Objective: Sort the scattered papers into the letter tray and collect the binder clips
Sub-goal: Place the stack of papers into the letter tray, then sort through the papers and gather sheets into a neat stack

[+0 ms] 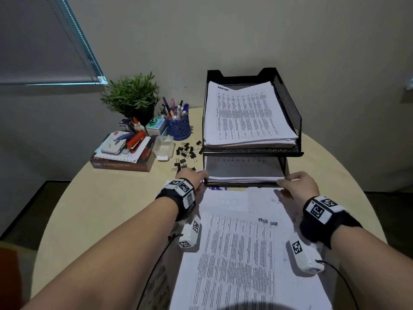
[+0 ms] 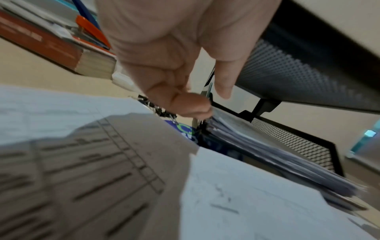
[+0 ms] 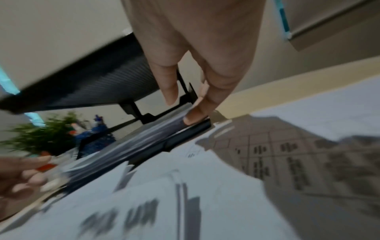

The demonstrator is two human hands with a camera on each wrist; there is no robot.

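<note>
Round and pale, the table (image 1: 107, 211) carried a black two-tier letter tray (image 1: 288, 108) at twelve o'clock. Both hands met the lower tier's paper stack (image 1: 243, 173): the left hand (image 1: 194, 177) with curled fingers at its nine o'clock corner, the right hand (image 1: 299, 184) pinching its three o'clock corner. Loose papers (image 1: 237, 253) lay at six o'clock, binder clips (image 1: 186, 153) scattered at ten o'clock.

One two-tier letter tray (image 1: 288, 113), two paper stacks (image 1: 243, 115), roughly fifteen binder clips (image 1: 186, 153), two hands (image 1: 299, 186).
</note>
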